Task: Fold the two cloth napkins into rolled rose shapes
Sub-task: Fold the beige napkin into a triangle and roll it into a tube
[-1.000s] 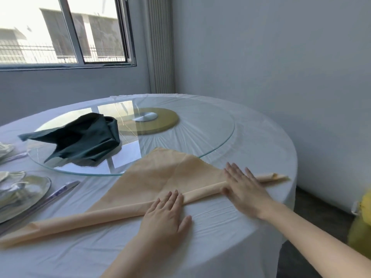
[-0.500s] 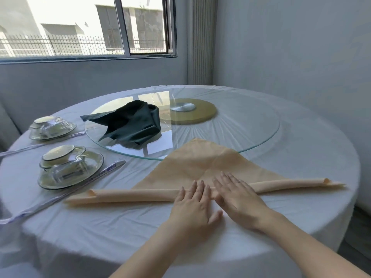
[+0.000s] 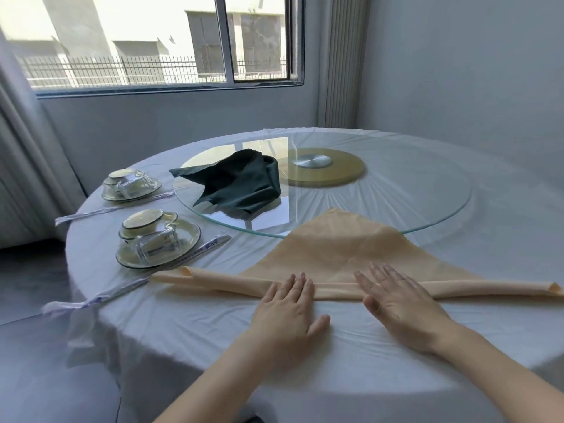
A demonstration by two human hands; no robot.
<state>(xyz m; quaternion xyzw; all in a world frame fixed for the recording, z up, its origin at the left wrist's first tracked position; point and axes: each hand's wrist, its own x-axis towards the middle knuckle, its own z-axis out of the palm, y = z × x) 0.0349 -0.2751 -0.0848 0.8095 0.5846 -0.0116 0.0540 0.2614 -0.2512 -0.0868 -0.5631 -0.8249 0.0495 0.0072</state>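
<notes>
A beige napkin [image 3: 338, 248] lies as a triangle on the white tablecloth, its near edge rolled into a long tube running left to right. Its tip reaches under the rim of the glass turntable. My left hand [image 3: 288, 309] lies flat with straight fingers pressing on the middle of the roll. My right hand [image 3: 396, 303] presses flat on the roll just to the right, a small gap between the two. A dark green napkin [image 3: 235, 184] sits crumpled on the glass turntable, untouched.
The glass turntable [image 3: 427, 190] with a gold hub [image 3: 323, 170] fills the table's centre. Two place settings of upturned cups on plates [image 3: 158, 239] [image 3: 131, 186] and wrapped chopsticks [image 3: 201, 248] stand at the left. The round table's [image 3: 335, 370] front edge is close below my wrists.
The view has swung left and back. My hands came together at the roll's middle, then spread slightly apart. The rolled edge has advanced a little toward the napkin's tip.
</notes>
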